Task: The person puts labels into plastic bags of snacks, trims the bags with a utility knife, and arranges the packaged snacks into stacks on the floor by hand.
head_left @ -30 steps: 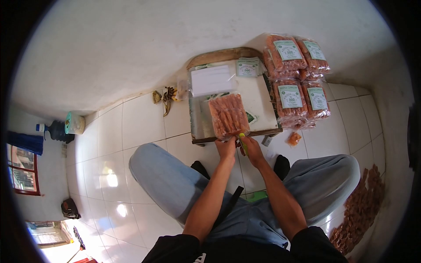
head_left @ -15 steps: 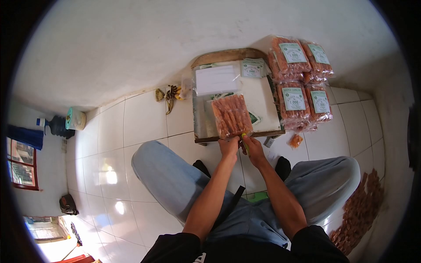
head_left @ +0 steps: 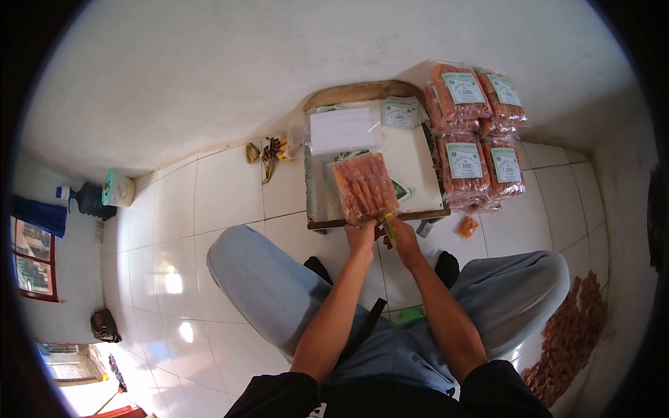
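The snack bag [head_left: 364, 187], clear and packed with orange sticks, lies on the low board [head_left: 418, 150], its near end at the edge. The left hand [head_left: 360, 235] pinches that end; the right hand [head_left: 403, 237] grips a yellow-green tool [head_left: 387, 224]. Likely the sealing step, needing a steady hold

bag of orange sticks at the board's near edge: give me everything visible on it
The bag of orange sticks is a clear plastic pack of long orange-red sticks lying side by side. It lies flat on the low wooden board, its near end at the board's front edge, tilted slightly left. No label shows on it, unlike the stacked labelled packs to the right. The left hand grips its near end; the right hand holds a yellow-green tool against that end.
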`<state>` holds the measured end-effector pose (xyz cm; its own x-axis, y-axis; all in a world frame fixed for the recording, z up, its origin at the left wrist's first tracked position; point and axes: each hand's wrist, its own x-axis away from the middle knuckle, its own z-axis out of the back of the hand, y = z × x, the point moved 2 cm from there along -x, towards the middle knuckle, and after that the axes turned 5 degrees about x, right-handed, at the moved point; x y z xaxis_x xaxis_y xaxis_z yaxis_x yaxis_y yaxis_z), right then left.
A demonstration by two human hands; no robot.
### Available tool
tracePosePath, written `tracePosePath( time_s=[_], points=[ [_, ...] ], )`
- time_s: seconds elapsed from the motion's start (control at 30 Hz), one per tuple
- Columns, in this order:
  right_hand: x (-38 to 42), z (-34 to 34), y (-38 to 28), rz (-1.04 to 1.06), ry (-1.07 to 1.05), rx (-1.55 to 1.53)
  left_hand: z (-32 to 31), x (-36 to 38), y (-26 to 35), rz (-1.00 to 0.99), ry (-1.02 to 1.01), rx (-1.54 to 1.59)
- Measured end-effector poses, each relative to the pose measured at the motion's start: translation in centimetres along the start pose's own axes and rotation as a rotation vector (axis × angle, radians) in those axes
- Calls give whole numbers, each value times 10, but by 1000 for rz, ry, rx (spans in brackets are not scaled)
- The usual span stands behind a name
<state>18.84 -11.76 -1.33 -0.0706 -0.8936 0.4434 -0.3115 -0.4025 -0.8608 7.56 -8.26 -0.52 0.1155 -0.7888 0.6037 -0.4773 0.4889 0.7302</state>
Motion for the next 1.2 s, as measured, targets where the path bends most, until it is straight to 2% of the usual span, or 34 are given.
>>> tracePosePath(
  time_s=[0.13,0.2,0.3,0.37,0.4,0.47,0.5,0.57,0.6,0.67,0.9,0.97,1.0,1.07,1.2],
  points=[
    [6,8,-8,-60,115,101,3,-3,-5,28,59,21],
    [6,16,-4,-59,148,124,4,-2,-4,100,54,140],
    [-1,30,6,35,257,56,1,2,-2,113,-23,314],
    [-5,37,7,158,416,13,2,-2,-7,135,-10,383],
    [-7,39,4,157,417,8,1,-2,-7,157,4,456],
    [-13,42,-5,220,513,218,0,0,-6,166,15,457],
    [-14,42,-10,219,514,214,0,1,-7,175,26,463],
    [-11,39,-24,363,633,564,0,1,-7,163,14,441],
    [-16,43,-20,362,635,560,1,1,-7,152,0,423],
    [-26,50,-14,420,689,841,2,1,-6,146,-3,395],
    [-24,44,-35,480,589,786,8,0,-2,114,75,270],
    [-19,40,-44,316,572,978,7,4,1,105,110,244],
    [-21,41,-42,316,574,974,7,6,3,99,145,223],
    [-20,42,-42,542,591,1135,6,10,7,39,172,148],
    [-25,43,-40,581,666,1212,-2,30,28,-51,168,-35]
  ],
)
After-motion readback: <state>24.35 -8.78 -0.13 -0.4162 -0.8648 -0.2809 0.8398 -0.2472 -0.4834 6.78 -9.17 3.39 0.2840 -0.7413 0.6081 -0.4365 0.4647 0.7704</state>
